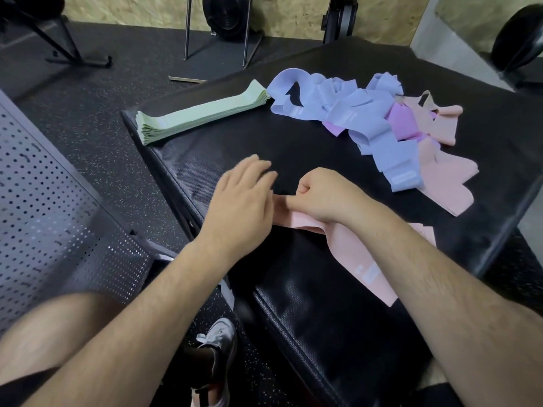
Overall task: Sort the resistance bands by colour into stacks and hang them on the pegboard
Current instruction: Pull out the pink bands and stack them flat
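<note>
Pink band (352, 259) lies on the near part of the black padded bench (293, 148), long axis running from the fingers back towards us and to the right, passing under the right forearm; its far end sits between the two hands; the right hand (320, 195) has it, fingers curled, thumb and fingertips pinching that far end; the left hand (244, 198) is flat, palm down, fingers straight, holding nothing, just beside the same end; whether it touches the cloth we cannot tell; the green stack (202, 113) is squared up at the bench's far left edge, well apart from both hands; blue bands (346, 113), purple bands (402, 121) and the other pink bands (446, 183) lie tangled at far right, unsorted; the pegboard (44, 186) is left of the bench, with no bands on the part we see. Judgement: a pink stack is being started; the band wants flattening along its own axis, so the left hand — nearer the pinched end — would pin it while the right draws the length straight; sorting is early — hanging not yet begun.
</note>
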